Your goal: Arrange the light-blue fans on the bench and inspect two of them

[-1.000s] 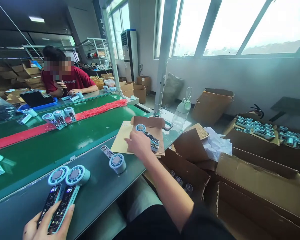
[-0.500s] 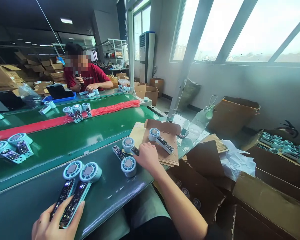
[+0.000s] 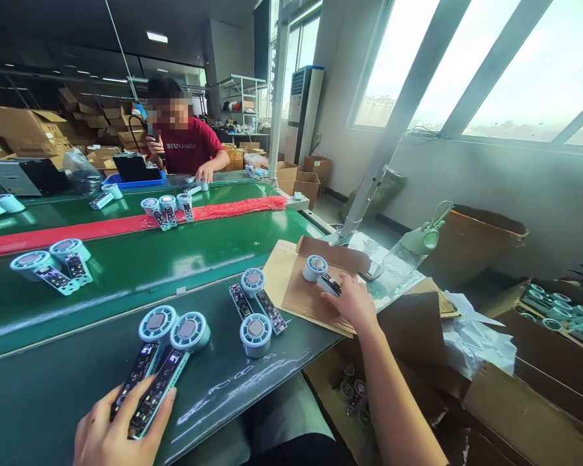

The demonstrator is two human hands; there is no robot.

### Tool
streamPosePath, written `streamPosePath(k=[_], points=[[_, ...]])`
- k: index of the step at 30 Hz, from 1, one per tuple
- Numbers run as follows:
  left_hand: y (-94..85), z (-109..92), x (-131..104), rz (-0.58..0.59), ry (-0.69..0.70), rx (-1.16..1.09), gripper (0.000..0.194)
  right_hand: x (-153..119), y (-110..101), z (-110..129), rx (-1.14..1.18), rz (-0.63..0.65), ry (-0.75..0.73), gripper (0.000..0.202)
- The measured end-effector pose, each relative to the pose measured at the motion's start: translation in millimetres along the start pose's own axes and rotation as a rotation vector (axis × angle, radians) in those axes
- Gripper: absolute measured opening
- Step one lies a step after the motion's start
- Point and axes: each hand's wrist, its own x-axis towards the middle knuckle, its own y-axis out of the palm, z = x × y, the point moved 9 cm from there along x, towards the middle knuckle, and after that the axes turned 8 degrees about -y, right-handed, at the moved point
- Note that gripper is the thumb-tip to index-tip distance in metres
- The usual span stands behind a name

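At the front left, my left hand [image 3: 116,424] has its fingers wrapped around the handles of two light-blue handheld fans. The nearer fan [image 3: 189,333] and the farther fan [image 3: 156,325] lie side by side on the dark green table, round heads away from me, circuit boards facing up with small lit digits. My right hand [image 3: 354,301] is closed around the handle of another fan [image 3: 315,268], which lies on a brown cardboard sheet [image 3: 304,301]. Between my hands, two more fans stand head to tail: a rear one [image 3: 252,280] and a front one [image 3: 256,333].
Beyond the table runs a green conveyor [image 3: 223,243] with a red strip [image 3: 78,232] and several fans. Across it, a co-worker [image 3: 189,145] handles a fan. A pale green bottle [image 3: 420,241] lies at the right corner. Open cardboard boxes [image 3: 525,414] stand on the right.
My right hand has left the fan in the middle group and moved right onto the handle of the fan on the cardboard. My left hand keeps its two fans. The view has shifted left.
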Motion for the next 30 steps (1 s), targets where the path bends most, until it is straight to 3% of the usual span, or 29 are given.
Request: streamPosePath(k=[4,10,15,20,24,30], points=[[-4.3,6,0,-0.028,-0.135,-0.063,0.035,0,12,-13,0.057,0.083,0.044,0.021],[-3.9,9,-2,-0.038,-0.143,-0.113,0.036,-19,19,-16,0.203,0.039,0.109,0.026],[-2.8,9,-3,-0.066,-0.123,-0.104,0.038,-36,27,21,0.268,-0.064,0.063,0.029],[-1.1,11,-6,-0.08,-0.109,-0.085,0.033,-34,32,69,0.298,-0.127,-0.063,0.027],[4.2,16,-9,-0.044,-0.126,-0.083,0.026,-22,12,70,0.314,-0.143,-0.148,0.032],[1.3,15,-9,-0.051,-0.138,-0.094,0.03,4,-48,22,0.182,-0.113,-0.262,0.039]])
